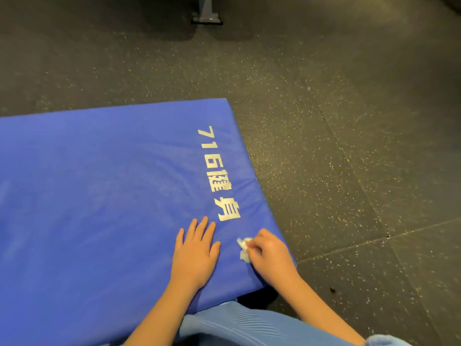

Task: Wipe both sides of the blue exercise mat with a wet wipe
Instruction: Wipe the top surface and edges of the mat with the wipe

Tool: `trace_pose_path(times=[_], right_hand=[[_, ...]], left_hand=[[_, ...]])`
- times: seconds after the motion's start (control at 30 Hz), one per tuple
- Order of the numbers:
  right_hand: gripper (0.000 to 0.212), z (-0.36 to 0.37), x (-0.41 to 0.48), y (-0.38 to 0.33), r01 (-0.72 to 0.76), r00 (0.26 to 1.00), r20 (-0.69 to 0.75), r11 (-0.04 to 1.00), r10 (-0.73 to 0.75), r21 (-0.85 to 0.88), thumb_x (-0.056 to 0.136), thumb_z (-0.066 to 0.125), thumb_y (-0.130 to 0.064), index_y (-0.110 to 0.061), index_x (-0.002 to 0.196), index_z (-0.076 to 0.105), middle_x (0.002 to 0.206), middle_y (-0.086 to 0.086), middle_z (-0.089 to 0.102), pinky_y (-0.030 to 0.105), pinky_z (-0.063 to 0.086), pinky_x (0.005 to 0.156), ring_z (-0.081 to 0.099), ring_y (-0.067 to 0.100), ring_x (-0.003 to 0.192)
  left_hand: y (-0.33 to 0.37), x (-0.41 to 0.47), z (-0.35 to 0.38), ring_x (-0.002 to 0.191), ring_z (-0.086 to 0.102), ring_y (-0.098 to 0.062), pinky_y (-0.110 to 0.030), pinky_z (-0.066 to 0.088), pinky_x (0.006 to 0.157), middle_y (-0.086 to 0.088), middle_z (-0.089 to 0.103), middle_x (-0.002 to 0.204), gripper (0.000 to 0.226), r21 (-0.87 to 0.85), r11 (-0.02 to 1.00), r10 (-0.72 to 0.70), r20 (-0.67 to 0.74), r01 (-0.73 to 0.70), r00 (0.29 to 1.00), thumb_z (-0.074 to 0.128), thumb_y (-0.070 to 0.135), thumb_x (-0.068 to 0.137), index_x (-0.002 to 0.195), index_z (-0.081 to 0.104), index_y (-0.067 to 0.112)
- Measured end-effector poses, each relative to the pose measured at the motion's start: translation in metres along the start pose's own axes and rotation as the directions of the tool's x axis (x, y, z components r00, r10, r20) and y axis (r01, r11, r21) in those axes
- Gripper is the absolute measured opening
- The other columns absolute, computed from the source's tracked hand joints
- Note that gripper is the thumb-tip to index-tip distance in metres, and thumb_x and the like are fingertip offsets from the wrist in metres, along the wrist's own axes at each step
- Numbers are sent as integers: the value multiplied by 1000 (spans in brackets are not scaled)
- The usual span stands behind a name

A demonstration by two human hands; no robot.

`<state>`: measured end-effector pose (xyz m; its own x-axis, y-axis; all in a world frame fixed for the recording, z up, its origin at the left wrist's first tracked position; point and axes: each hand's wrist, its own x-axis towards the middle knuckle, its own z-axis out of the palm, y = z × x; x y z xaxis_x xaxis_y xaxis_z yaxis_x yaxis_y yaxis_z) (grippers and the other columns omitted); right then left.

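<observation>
The blue exercise mat (99,196) lies flat on the floor and fills the left and middle of the head view, with white printed characters running along its right edge. My left hand (195,253) rests flat on the mat, palm down, fingers spread, just below the lettering. My right hand (268,255) is closed on a crumpled white wet wipe (243,248), which presses against the mat near its right front corner. Both forearms reach in from the bottom of the frame.
Dark speckled rubber flooring (349,146) surrounds the mat on the far and right sides. A grey metal equipment foot (207,16) stands on the floor at the top centre. My light blue clothed knee (244,325) sits at the mat's near edge.
</observation>
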<state>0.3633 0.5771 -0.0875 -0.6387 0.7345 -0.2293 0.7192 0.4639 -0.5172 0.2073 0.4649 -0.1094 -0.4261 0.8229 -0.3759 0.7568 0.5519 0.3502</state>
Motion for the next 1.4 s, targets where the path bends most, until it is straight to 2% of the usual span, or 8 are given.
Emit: trace_pose_path(times=[0.1,0.23,0.47,0.63,0.83,1.0,1.2,1.4], right_hand=[[16,-15,-16,23,3,1000,-11,999,-3,-39,81,59,-20,-9,74,68,72,-2,46,22,31,58,55,25,68],[18,-23,-9,51,-222,951,-232,973,203,-59,79,69,-3,-4,64,59,70,7,49,32,32,55,54,33,62],[16,-18,-54,26,175,982,-68,984,-173,21,80,47,-27,-19,68,53,70,-9,38,18,27,53,38,7,58],[17,-17,-32,39,-117,961,-258,992,103,-37,79,60,-13,-5,65,57,70,6,48,26,33,57,54,31,59],[23,-6,-52,-2,329,941,65,942,-332,62,89,47,-31,-17,81,63,77,3,52,19,34,59,48,15,68],[9,-1,-15,15,26,975,-219,999,-33,-37,83,66,-14,-7,79,70,72,3,50,25,37,58,55,25,65],[27,4,-39,-1,317,948,3,948,-317,-26,87,49,-33,-17,88,71,76,0,54,28,42,62,52,20,69],[9,1,-7,12,-58,964,-264,992,26,-114,84,64,-8,-2,81,69,77,8,54,29,39,59,55,31,70]], left_hand=[[4,3,0,150,4,-17,-42,3,119,7,13,162,93,-13,1000,-3,-6,3,1000,-12,59,73,153,23,27],[5,3,1,150,2,-16,-42,1,119,8,12,162,94,0,1000,-16,-10,16,1000,-14,58,72,154,22,28],[5,0,2,150,1,-16,-40,-1,119,8,10,162,95,5,1000,-14,-23,14,1000,-15,57,71,154,20,27],[6,-1,3,150,1,-16,-40,-1,119,8,11,162,95,3,1000,-19,-38,19,999,-15,57,71,154,21,27],[5,-1,2,150,3,-15,-40,0,119,8,13,162,81,-21,1000,-19,-51,18,998,-3,55,83,153,23,27],[5,-2,2,150,3,-15,-39,-1,119,8,15,161,85,-44,999,-15,-70,12,997,-8,56,80,153,24,27],[5,-6,2,150,5,-18,-48,-4,118,2,18,161,66,-66,992,-116,-127,108,985,9,50,95,151,29,19],[7,-4,-1,150,1,-18,-51,-5,118,3,12,162,54,-54,989,-140,-93,136,986,23,42,103,153,22,20]])
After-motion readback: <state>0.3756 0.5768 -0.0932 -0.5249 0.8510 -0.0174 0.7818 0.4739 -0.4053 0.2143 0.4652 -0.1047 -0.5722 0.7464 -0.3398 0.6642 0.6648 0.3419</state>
